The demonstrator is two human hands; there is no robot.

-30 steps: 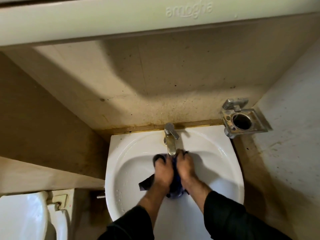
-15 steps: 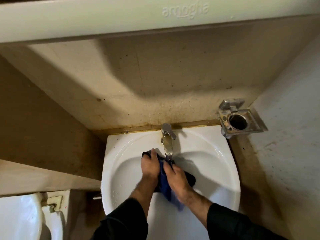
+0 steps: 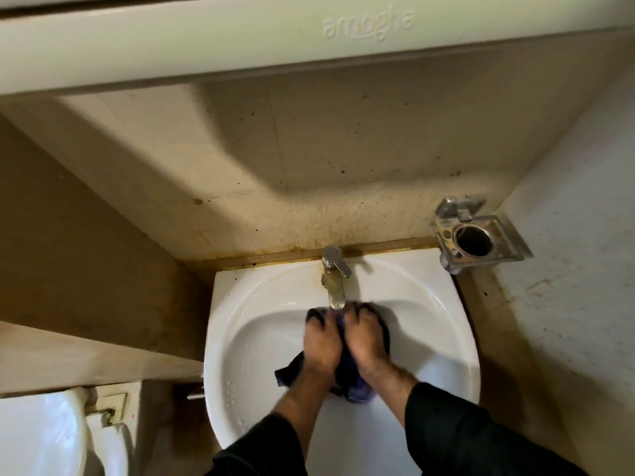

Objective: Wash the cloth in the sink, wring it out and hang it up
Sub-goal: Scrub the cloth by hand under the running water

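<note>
A dark blue cloth (image 3: 354,386) is bunched in the bowl of the white sink (image 3: 247,324), just below the spout of the metal tap (image 3: 335,280). My left hand (image 3: 321,345) and my right hand (image 3: 366,341) lie side by side on top of it, fingers curled into the fabric, knuckles near the spout. A dark corner of cloth sticks out left of my left wrist, and a blue fold shows between my wrists. Most of the cloth is hidden under my hands. Whether water runs from the tap I cannot tell.
A square metal holder (image 3: 477,238) with a round hole is fixed to the right wall beside the sink. A white toilet (image 3: 41,438) stands at the lower left. A pale cabinet (image 3: 309,32) overhangs the stained tiled wall above the tap.
My hands were staggered half a second ago, left higher and right lower on the cloth. Now they are level, side by side, under the spout.
</note>
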